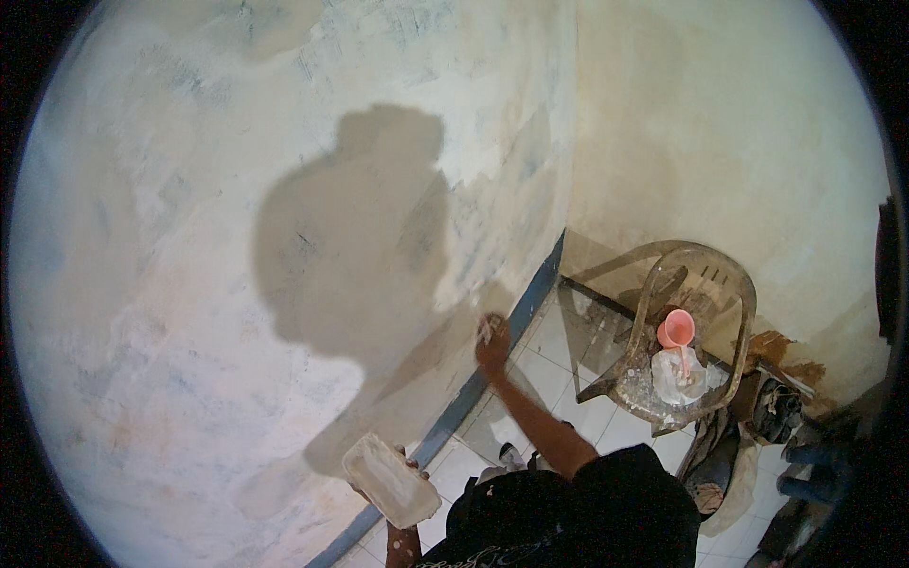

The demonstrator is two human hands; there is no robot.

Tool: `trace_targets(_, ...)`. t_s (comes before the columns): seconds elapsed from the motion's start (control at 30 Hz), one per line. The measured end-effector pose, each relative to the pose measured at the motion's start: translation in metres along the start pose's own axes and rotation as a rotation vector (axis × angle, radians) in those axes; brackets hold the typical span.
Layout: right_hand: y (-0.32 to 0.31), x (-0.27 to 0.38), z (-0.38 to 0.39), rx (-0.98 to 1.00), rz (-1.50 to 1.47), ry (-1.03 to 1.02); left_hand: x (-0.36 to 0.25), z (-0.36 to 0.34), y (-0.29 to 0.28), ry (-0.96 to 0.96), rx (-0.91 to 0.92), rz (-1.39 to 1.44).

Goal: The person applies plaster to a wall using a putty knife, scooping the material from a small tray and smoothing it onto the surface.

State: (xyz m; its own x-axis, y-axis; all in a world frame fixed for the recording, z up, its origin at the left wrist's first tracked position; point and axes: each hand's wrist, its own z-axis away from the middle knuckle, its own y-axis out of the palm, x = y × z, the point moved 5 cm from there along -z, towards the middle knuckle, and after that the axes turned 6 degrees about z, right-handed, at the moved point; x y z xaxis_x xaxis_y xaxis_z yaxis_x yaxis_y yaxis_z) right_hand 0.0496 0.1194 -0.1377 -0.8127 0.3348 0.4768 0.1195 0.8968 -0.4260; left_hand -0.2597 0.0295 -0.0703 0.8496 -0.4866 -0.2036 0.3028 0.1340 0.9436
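My right hand (492, 348) reaches out to the patchy, plastered wall (189, 284) low down, just above the blue skirting (530, 293). It presses a small pale scraping tool (489, 328) against the wall; the blade is mostly hidden by my fingers. My left hand (411, 466) holds a white rectangular tray (388, 479) smeared with pale filler, close to my body and near the wall's foot. Only its fingertips show at the tray's edge. My shadow falls across the wall between both hands.
A dirty plastic chair (705, 275) stands in the room's corner to the right, carrying a pink scoop (676, 328) and a white bag (684, 377). Dark clutter (776, 407) lies beside it. White floor tiles (559, 369) run along the wall.
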Motion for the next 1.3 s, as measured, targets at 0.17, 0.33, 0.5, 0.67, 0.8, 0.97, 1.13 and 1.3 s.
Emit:
trace_targets(0.17, 0.045, -0.094, -0.106, -0.228, -1.124, 0.53, 0.001, -0.007, -0.014, -0.066, 0.114, 0.109)
trace_targets(0.33, 0.018, 0.056, 0.008, 0.029, -0.229, 0.129, -0.013, -0.007, -0.036, 0.019, 0.101, -0.018)
trace_targets(0.5, -0.054, 0.131, 0.102, 0.407, -1.157, 0.559, -0.012, -0.012, -0.033, -0.042, 0.113, 0.043)
trace_targets(0.67, -0.035, 0.034, 0.0, 0.147, -0.269, 0.189, -0.017, -0.012, -0.042, -0.055, 0.106, 0.133)
trace_targets(0.8, -0.018, -0.043, -0.146, -0.216, -0.568, 0.297, -0.004, -0.008, -0.026, -0.105, 0.12, 0.185)
trace_targets(0.97, 0.001, 0.007, -0.124, -0.203, -0.799, 0.345, -0.011, -0.005, -0.028, -0.02, 0.157, -0.069)
trace_targets(1.13, -0.06, 0.126, 0.017, 0.19, -0.377, 0.072, -0.019, -0.015, -0.06, -0.037, 0.066, -0.009)
trace_targets(1.3, -0.073, 0.094, -0.023, 0.075, -0.349, 0.085, -0.012, -0.016, -0.024, 0.026, 0.226, -0.009)
